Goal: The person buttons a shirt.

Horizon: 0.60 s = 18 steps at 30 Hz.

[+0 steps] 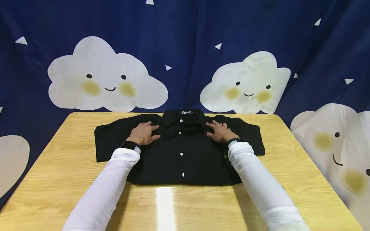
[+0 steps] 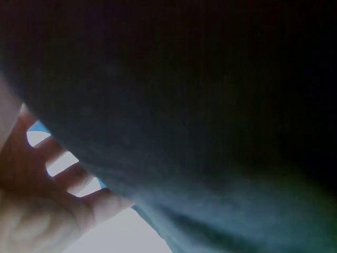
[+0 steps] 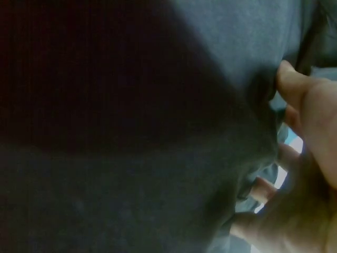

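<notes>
A black short-sleeved button-up shirt [image 1: 170,157] lies front up, its collar at the table's far edge and its sleeves spread to both sides. My left hand [image 1: 143,133] rests on the shirt's left shoulder area in the head view, thumb and index finger apart. On the other side of the collar, my right hand [image 1: 220,131] touches the cloth with its fingers spread. In the left wrist view dark cloth [image 2: 158,132] fills most of the picture beside the left hand [image 2: 58,205]. Small folds show at the fingertips of the right hand [image 3: 300,195] in the right wrist view.
The shirt lies on a light wooden table [image 1: 52,179] with rounded far corners. Behind it hangs a dark blue curtain [image 1: 185,32] printed with smiling clouds and small white triangles. A bright reflection falls on the table's near part.
</notes>
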Each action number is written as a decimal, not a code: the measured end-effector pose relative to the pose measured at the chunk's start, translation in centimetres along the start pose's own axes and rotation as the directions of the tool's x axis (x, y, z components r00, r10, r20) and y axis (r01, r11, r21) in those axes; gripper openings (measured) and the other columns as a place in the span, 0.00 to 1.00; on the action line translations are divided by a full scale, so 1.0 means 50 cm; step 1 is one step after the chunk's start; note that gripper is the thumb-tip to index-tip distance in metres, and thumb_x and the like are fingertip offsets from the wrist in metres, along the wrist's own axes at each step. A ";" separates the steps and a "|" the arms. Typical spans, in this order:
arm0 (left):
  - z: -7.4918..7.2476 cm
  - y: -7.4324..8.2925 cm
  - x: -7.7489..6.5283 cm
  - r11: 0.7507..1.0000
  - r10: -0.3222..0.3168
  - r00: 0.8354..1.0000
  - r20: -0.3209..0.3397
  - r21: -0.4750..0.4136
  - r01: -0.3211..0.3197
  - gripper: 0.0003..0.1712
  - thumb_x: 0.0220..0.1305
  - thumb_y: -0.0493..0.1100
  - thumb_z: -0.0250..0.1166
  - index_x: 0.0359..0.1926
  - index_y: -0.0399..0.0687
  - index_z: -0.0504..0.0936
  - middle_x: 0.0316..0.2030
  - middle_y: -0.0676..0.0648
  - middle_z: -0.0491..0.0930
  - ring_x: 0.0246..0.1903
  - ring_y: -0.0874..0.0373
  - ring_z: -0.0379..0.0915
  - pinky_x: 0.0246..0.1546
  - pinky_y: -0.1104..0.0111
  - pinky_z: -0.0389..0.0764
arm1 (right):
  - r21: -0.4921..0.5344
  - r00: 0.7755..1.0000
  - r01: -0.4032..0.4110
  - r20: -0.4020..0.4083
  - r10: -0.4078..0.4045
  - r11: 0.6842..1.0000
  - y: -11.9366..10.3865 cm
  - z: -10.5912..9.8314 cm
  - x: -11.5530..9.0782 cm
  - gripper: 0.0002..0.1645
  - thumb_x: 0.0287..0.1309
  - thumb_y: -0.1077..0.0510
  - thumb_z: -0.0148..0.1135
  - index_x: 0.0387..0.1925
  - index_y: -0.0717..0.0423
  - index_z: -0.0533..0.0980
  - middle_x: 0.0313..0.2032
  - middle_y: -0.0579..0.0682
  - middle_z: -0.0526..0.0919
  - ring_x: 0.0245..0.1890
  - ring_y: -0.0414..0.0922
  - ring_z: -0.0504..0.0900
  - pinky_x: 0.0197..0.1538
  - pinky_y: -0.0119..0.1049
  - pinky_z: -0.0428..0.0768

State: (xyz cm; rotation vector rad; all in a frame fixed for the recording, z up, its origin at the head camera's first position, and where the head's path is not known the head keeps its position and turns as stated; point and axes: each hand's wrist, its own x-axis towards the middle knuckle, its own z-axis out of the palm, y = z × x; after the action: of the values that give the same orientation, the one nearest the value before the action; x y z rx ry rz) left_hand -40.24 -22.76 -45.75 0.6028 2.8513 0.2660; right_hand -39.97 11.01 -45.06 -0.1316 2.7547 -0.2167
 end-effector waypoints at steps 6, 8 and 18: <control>-0.008 0.049 0.032 1.000 0.007 1.000 -0.011 -0.014 -0.007 0.32 0.68 0.56 0.57 0.68 0.49 0.67 0.67 0.34 0.59 0.65 0.35 0.55 0.56 0.40 0.63 | -0.014 1.000 0.001 -0.002 -0.001 1.000 0.054 -0.026 0.000 0.38 0.69 0.40 0.47 0.74 0.46 0.50 0.74 0.57 0.43 0.68 0.68 0.46 0.62 0.67 0.50; -0.013 0.055 0.036 1.000 0.003 1.000 -0.005 -0.018 -0.003 0.32 0.68 0.57 0.56 0.69 0.49 0.66 0.67 0.35 0.59 0.64 0.35 0.55 0.54 0.39 0.64 | -0.013 1.000 -0.003 -0.005 0.003 1.000 0.061 -0.033 0.002 0.38 0.69 0.41 0.48 0.74 0.45 0.51 0.74 0.56 0.43 0.68 0.68 0.46 0.62 0.67 0.50; -0.013 -0.022 -0.041 0.996 -0.080 0.997 -0.015 -0.038 0.080 0.32 0.69 0.55 0.56 0.68 0.44 0.66 0.66 0.31 0.59 0.62 0.30 0.55 0.52 0.36 0.63 | -0.068 0.994 0.112 0.008 -0.111 0.991 -0.030 -0.010 0.066 0.38 0.69 0.37 0.45 0.74 0.41 0.50 0.74 0.52 0.43 0.69 0.65 0.47 0.64 0.64 0.50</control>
State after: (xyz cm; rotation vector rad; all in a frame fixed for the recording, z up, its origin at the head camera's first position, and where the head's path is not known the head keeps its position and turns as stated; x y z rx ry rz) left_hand -38.97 -24.68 -45.02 0.4801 2.8714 0.3116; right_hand -43.14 9.21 -45.52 -0.3044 2.7545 -0.1516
